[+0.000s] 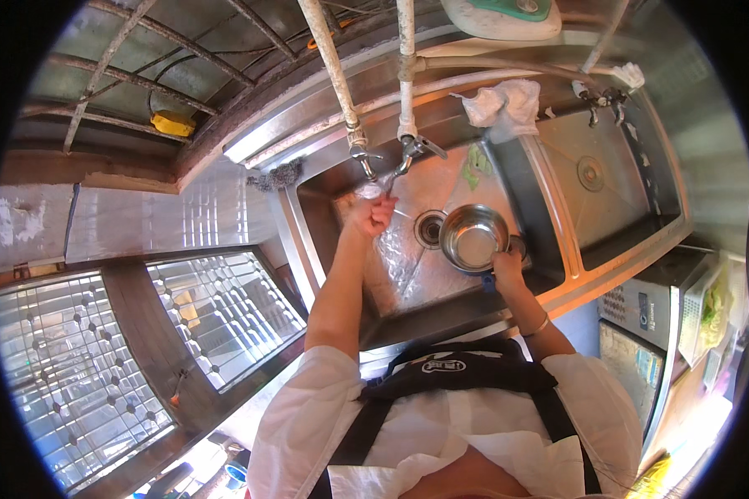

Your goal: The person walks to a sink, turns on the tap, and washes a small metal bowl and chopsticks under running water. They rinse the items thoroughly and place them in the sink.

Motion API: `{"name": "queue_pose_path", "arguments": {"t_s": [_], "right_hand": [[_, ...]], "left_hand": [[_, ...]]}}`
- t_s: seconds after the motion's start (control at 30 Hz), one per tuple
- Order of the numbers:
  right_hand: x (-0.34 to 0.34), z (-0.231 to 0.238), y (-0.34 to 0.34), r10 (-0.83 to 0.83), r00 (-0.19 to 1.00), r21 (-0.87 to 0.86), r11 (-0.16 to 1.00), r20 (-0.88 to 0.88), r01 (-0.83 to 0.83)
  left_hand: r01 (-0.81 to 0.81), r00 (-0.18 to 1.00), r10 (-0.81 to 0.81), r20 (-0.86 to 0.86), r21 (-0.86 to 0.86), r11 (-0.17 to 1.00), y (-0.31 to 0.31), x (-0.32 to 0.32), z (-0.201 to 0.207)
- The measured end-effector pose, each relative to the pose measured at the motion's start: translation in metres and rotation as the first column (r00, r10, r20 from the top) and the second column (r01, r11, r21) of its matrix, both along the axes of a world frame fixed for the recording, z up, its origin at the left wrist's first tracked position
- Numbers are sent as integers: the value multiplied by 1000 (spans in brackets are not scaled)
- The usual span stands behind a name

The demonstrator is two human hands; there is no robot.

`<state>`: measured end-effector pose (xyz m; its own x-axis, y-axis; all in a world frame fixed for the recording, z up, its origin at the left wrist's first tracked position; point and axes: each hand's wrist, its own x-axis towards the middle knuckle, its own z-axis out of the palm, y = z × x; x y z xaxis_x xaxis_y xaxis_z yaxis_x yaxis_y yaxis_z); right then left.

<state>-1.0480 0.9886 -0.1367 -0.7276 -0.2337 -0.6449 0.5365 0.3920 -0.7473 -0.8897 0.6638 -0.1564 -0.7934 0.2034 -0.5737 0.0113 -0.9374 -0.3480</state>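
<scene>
My left hand (373, 214) is stretched out over the steel sink basin (324, 241), just below two taps (387, 158). Its fingers are curled around what looks like crinkled clear plastic (395, 249) that hangs down into the basin. My right hand (506, 268) grips the near rim of a round steel bowl (473, 237), held over the basin to the right of the drain (429, 229). The inside of the bowl looks bare and shiny.
A second basin (591, 175) lies to the right, with a white cloth (508, 104) draped over a pipe behind it. A green scrub pad (474, 162) and a wad of steel wool (279, 175) sit near the sink's back. A patterned glass window (216, 308) is on my left, and a grey appliance (649, 308) on my right.
</scene>
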Motion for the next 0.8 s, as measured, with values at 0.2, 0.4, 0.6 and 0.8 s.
{"name": "queue_pose_path", "arguments": {"t_s": [0.2, 0.4, 0.6, 0.8], "right_hand": [[9, 11, -19, 54, 997, -42, 998, 60, -51], [16, 22, -22, 7, 988, 28, 1000, 152, -11], [19, 8, -14, 28, 990, -35, 999, 142, -23], [5, -31, -17, 145, 987, -22, 989, -75, -147]], "left_hand": [[-404, 833, 393, 390, -55, 913, 23, -16, -32], [-675, 641, 667, 381, -134, 725, 1, -76, -53], [-445, 668, 508, 543, -255, 858, 89, -15, -4], [136, 821, 112, 560, -382, 914, 182, 50, 53]]}}
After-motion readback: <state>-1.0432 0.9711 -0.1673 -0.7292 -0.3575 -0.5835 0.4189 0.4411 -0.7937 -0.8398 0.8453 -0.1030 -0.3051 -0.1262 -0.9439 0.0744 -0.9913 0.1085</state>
